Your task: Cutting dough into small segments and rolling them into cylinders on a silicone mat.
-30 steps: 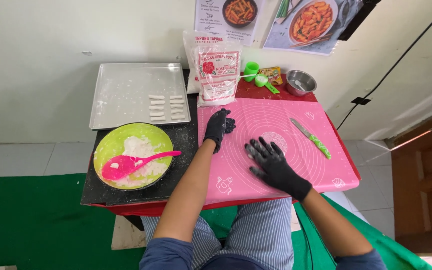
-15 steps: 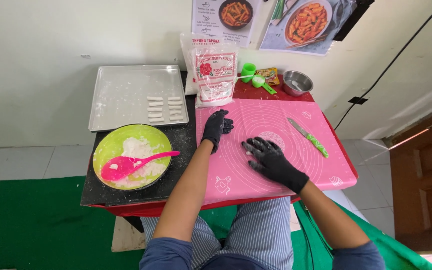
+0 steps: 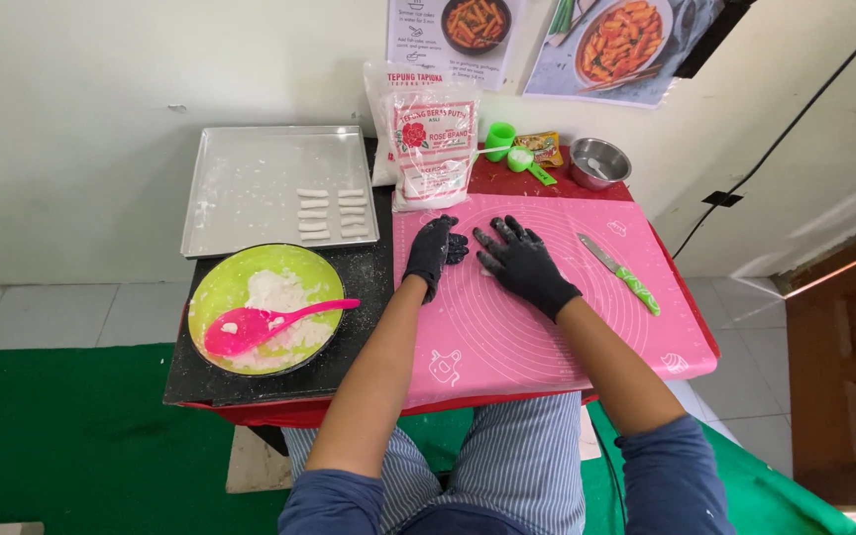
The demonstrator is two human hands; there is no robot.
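I am pressing my left hand [image 3: 435, 252] and right hand [image 3: 521, 262], fingers spread open, on the pink mat [image 3: 537, 317]. A white dough piece [image 3: 485, 268] is peeking from under my right fingers; a knife [image 3: 618, 272] is lying right of them.

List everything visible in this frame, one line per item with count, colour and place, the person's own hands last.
silicone mat: 1, pink, right half of table
knife: 1, green handle, on mat's right side
bowl: 1, green, holding white dough, front left
spoon: 1, pink, lying in the bowl
baking tray: 1, silver, back left
dough sticks: about ten, white, in two columns on the tray
flour bags: 2, clear with white contents, against the wall
measuring cups: 2, green, right of the bags
metal bowl: 1, silver, back right
posters: 2, food pictures, on wall
left hand: black glove, on the mat
right hand: black glove, fingers spread on the mat
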